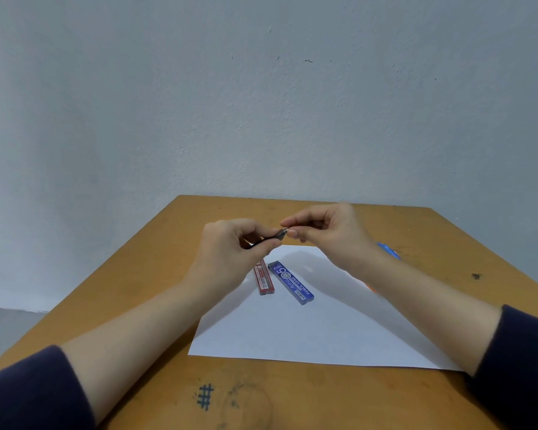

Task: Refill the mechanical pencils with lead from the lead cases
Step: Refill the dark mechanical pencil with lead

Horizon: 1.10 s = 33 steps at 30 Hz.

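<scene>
The light, slippery mechanical pencil (266,240) is gripped mid-barrel by the left hand (230,248), its tiny cap (284,233) apparently pinched by right hand (330,234) fingers (298,219).

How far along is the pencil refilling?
Nothing looks finished yet. The left hand grips a pencil while the right hand pinches its end. The red case and blue case lie on the paper, so loading lead remains.

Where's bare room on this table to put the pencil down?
Bare: the near half of the paper, below the red lead case and blue lead case, and the table left of it. Crowded: around both cases.
</scene>
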{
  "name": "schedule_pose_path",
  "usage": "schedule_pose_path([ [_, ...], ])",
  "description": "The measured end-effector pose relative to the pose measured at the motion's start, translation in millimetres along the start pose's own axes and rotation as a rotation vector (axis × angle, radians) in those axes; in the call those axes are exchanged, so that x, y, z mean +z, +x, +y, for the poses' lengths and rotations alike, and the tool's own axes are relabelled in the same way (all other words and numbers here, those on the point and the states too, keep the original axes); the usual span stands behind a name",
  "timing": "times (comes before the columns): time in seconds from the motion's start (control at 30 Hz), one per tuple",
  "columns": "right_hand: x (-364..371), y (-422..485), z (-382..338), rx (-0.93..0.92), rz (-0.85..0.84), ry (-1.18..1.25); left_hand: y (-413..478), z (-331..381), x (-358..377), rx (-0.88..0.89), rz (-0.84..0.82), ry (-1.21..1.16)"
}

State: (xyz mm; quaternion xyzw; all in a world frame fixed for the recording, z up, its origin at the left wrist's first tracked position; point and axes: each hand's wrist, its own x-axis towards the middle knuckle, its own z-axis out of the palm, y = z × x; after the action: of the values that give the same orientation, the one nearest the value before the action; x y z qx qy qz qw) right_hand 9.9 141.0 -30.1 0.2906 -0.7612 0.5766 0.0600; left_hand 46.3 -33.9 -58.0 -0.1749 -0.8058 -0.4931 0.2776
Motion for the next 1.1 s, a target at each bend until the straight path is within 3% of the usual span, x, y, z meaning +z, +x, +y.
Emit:
schedule_pose_path([
  [0.2, 2, -2, 6, 0.07, 0.071, 0.069, -3, -1, 2, -0.033, 0.008, -0.053],
  [0.33, 6, -5, 14, 0.213, 0.053, 0.324, -5, -1, 3, -0.01, -0.004, -0.033],
  [0.47, 11, -5, 16, 0.224, 0.037, 0.34, -6, 4, 5, 0.049, -0.006, 0.023],
  [0.57, 8, -1, 11, 0.26, 0.107, 0.497, -4, 6, 5, 0.044, -0.024, 0.079],
  [0.7, 0, 4, 5, 0.4, 0.198, 0.821, -4, 5, 5, -0.222, -0.113, 0.003],
  [0.8, 3, 2, 3, 0.513, 0.211, 0.907, -7, 10, 8, -0.354, -0.203, -0.077],
  [1.0, 10, 3, 0, 0.589, 0.453, 1.215, -16, 31, 15, -0.674, -0.4, -0.442],
  [1.1, 1, 2, -1, 0.578, 0.431, 1.306, -16, 38, 17, -0.92, -0.519, -0.705],
])
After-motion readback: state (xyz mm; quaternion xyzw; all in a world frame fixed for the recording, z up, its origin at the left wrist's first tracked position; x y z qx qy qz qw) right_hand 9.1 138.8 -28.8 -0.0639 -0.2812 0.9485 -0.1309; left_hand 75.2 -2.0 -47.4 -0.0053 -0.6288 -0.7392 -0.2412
